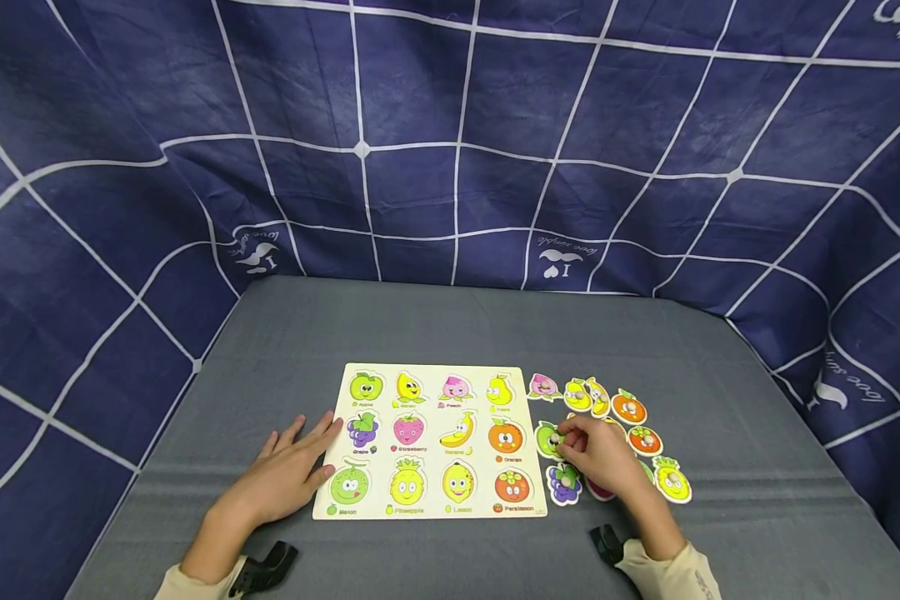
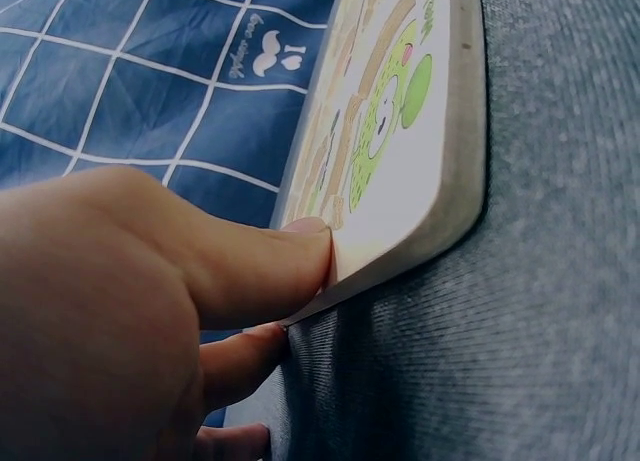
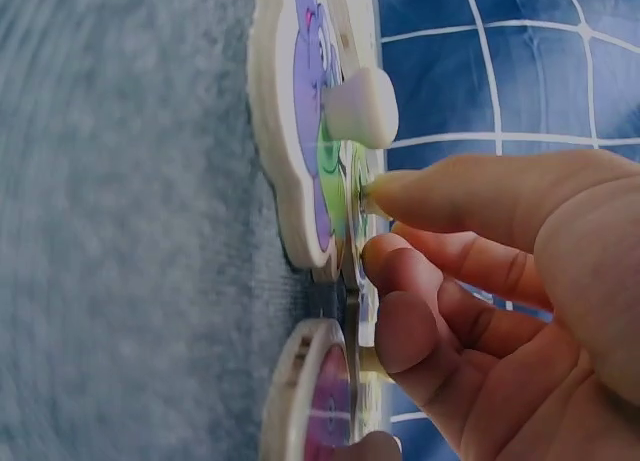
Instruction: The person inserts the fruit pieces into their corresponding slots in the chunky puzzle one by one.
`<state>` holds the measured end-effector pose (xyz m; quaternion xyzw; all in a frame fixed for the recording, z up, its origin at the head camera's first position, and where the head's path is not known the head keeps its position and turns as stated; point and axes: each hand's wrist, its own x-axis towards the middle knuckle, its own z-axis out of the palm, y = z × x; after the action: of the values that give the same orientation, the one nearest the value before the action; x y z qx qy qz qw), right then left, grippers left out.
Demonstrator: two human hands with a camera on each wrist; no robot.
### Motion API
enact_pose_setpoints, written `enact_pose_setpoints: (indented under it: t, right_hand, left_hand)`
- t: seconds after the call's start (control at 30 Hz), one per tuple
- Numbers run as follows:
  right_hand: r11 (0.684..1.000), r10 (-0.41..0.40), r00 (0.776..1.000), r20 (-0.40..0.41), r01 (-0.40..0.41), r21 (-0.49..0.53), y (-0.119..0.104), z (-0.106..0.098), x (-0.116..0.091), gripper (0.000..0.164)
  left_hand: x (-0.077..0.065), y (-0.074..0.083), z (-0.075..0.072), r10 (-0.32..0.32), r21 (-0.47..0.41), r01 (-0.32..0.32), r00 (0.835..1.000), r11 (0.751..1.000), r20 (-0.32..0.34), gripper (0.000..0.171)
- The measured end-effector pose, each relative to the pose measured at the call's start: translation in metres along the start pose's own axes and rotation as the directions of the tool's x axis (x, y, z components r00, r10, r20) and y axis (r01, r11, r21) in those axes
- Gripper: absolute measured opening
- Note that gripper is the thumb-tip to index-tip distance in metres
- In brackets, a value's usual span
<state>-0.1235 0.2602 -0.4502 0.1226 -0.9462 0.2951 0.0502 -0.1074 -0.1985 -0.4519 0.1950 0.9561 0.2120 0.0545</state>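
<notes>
A pale puzzle board (image 1: 433, 442) with printed fruit pictures lies on the grey table. My left hand (image 1: 288, 468) rests at its left edge, fingers extended; in the left wrist view the thumb (image 2: 265, 271) touches the board's corner. At the board's right side, my right hand (image 1: 598, 454) pinches the knob of the green apple piece (image 1: 546, 438) with thumb and fingertips. The grape piece (image 1: 564, 486) lies just below it, its white knob (image 3: 365, 109) standing up in the right wrist view. A reddish piece (image 1: 598, 491) is partly covered by my right hand.
Loose knobbed pieces lie right of the board: a peach (image 1: 544, 387), a pear (image 1: 577, 395), a banana (image 1: 598, 397), an orange (image 1: 628, 407), a persimmon (image 1: 645, 441) and a pineapple (image 1: 672, 481). A blue gridded cloth (image 1: 420, 192) hangs behind and at both sides.
</notes>
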Motion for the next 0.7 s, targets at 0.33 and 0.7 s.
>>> enact_pose_setpoints:
  t: [0.33, 0.7]
  right_hand:
    - [0.996, 0.087, 0.996, -0.022, -0.086, 0.032, -0.0044, 0.0032, 0.0014, 0.011]
    - [0.989, 0.130, 0.991, -0.016, -0.129, 0.075, -0.0061, 0.0068, 0.0028, 0.011]
  left_hand:
    - [-0.0005, 0.0014, -0.0008, -0.012, 0.001, 0.012, 1.000, 1.000, 0.000, 0.062]
    - [-0.0005, 0.0032, -0.0009, -0.013, -0.002, 0.013, 1.000, 1.000, 0.008, 0.061]
